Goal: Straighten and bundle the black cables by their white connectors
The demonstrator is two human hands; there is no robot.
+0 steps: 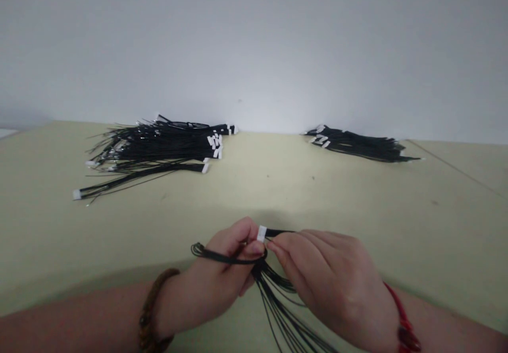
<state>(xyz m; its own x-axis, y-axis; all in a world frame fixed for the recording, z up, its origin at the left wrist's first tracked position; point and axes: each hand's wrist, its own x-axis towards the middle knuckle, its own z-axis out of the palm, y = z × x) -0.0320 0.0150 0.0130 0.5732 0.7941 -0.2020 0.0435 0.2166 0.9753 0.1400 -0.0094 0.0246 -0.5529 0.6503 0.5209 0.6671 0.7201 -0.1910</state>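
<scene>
Between my hands is a white plug connector [262, 233] with black wires running out of its right side. My left hand [222, 263] pinches the connector between thumb and finger. A bundle of loose black wires [278, 300] passes through that same hand, with a bent end sticking out to the left and the strands fanning down toward me. My right hand [333, 279] is closed just right of the connector, its fingertips pinching a black wire at the connector's edge. The rest of what its fingers hold is hidden behind the hand.
A large pile of black wire harnesses [159, 144] with white connectors lies at the back left of the pale table [397, 210]. One harness [143, 175] sits slightly apart in front. A smaller harness pile [357, 144] lies at the back right, near the wall [254, 51].
</scene>
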